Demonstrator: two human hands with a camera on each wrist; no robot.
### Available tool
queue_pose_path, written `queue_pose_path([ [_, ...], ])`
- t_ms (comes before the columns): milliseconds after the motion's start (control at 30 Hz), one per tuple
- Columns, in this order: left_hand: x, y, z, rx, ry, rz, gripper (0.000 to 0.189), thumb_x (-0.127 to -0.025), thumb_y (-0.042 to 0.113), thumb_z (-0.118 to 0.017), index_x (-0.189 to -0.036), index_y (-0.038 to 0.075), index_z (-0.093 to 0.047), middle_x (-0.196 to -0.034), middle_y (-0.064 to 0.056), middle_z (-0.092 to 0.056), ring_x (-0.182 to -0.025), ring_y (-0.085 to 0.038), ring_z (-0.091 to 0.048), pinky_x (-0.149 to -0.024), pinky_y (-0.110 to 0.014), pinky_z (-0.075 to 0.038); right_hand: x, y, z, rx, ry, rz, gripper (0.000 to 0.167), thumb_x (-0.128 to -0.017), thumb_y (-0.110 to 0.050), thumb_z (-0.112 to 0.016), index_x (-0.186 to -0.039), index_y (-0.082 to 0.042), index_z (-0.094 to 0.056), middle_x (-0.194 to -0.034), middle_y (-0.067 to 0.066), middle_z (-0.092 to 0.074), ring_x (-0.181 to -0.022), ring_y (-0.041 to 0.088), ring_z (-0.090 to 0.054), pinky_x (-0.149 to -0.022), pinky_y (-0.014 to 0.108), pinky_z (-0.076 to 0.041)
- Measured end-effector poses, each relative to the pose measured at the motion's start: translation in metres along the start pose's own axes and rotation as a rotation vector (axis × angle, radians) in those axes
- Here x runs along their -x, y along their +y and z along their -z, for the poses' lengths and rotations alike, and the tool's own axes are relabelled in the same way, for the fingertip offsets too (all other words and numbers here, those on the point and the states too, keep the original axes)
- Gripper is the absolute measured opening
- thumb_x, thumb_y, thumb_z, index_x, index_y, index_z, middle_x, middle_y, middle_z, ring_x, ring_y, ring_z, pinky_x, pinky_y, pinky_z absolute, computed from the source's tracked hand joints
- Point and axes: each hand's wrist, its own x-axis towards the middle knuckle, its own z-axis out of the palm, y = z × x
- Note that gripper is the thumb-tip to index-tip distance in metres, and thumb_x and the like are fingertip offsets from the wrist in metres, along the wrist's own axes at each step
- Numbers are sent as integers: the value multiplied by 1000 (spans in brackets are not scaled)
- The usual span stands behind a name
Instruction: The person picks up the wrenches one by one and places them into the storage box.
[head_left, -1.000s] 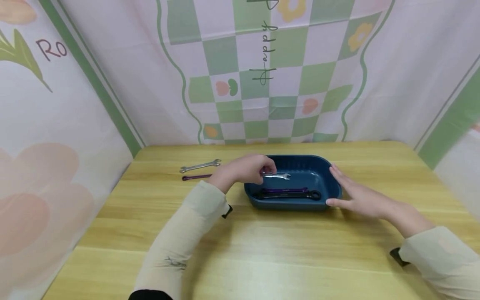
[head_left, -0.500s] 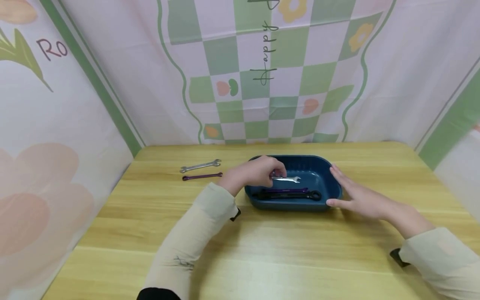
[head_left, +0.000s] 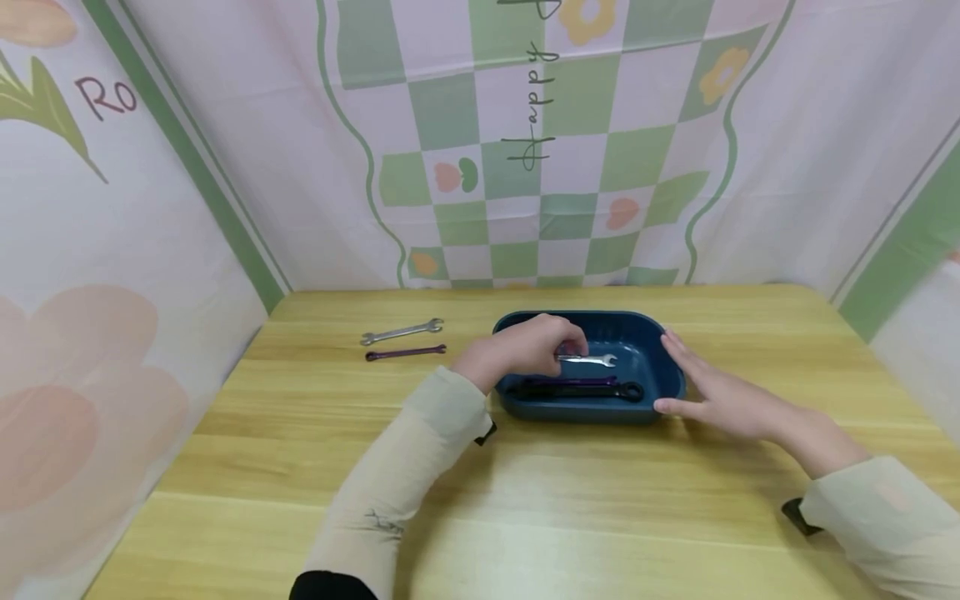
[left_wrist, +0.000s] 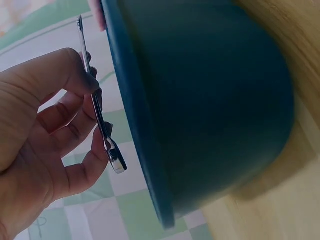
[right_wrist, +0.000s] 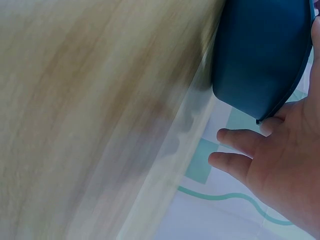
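Note:
My left hand pinches a silver wrench between thumb and fingers, over the dark blue basin. The wrench's open jaw points right; its other end is covered by the hand in the head view. From the left wrist view, the wrench sits above the basin's rim. Inside the basin lie a black wrench with a ring end and a purple wrench beside it. At the basin's right end, my right hand rests on the rim with thumb and fingers spread, mostly straight.
Left of the basin, a silver double open-end wrench and a dark purple wrench lie on the wooden table. Behind the table hangs a checkered cloth.
My left hand has moved right over the basin with the silver wrench, uncovering the whole dark purple wrench on the table. The right hand stays at the rim.

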Motion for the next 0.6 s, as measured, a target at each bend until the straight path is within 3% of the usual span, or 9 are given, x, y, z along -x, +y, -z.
queue_pose_path([
  [600,-16,0,-18,-20,23,26,37,-93,-7,-63,-125,10,-69,-113,-2,-65,-94,-13,-52,-77,-18,-45,0,-1,1,-7,5,10,102,-101,-42,-65,-164,-6,7,-168,21,13,-143,62,-13,-108,76,-19],
])
